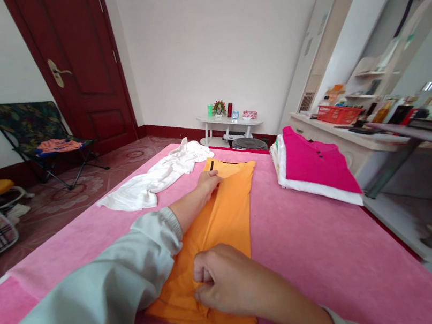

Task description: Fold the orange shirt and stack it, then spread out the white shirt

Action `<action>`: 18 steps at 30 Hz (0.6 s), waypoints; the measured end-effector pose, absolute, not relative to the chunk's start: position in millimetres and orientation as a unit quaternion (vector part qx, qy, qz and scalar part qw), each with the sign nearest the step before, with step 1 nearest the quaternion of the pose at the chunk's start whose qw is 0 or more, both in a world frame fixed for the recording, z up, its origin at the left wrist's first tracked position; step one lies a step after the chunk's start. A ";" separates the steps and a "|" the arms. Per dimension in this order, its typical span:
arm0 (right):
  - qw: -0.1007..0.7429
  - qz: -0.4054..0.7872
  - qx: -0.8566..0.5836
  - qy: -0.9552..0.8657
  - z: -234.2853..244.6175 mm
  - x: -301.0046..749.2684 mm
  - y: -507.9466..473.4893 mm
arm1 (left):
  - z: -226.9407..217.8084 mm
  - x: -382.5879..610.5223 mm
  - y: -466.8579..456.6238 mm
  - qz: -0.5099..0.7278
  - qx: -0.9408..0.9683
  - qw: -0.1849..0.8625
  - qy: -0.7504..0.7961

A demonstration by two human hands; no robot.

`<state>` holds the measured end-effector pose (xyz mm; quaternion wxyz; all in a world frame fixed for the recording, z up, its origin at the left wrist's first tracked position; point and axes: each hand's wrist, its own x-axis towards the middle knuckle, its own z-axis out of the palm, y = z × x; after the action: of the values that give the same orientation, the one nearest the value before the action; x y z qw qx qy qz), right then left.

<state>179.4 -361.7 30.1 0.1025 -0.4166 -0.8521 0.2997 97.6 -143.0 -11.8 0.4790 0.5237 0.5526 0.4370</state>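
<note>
An orange shirt [228,219] lies lengthwise on the pink bedspread, folded into a long strip with its neckline at the far end. Close to that far end, my left hand [208,184] is closed on the shirt's left part, with some of the fingers hidden. My right hand [229,279] pinches a bit of the orange cloth near the hem, fingers curled in. The fabric between the two hands forms a lengthwise crease. To the left lies a crumpled white garment [161,173]. On the right sits a stack of folded clothes with a magenta shirt [318,165] on top.
The pink bedspread [315,255] spreads under the clothes. A dressing table with a red basket [337,113] stands along the right side. Beyond the bed is a small white table [229,119]. A camouflage folding chair [32,130] and a dark red door [80,68] are at the left.
</note>
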 end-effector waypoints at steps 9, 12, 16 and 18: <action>0.096 0.271 -0.472 -0.833 40.5 198.8 -338.4 | -25.6 63.7 -147.9 0.379 0.682 0.319 0.538; 0.080 0.143 -0.556 -0.815 43.5 223.4 -319.3 | -24.7 36.2 -170.9 0.352 0.764 0.242 0.484; 0.004 0.095 -0.551 -0.829 46.1 254.1 -310.9 | -17.5 -14.3 -210.4 0.248 0.888 0.177 0.345; -0.004 0.121 -0.501 -0.857 48.4 258.1 -317.7 | -10.4 -39.5 -232.7 0.207 0.902 0.204 0.320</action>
<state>258.1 -317.7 48.4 -0.0036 -0.5012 -0.8567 0.1214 -39.5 -232.7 -10.4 0.2042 0.9018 0.3200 0.2065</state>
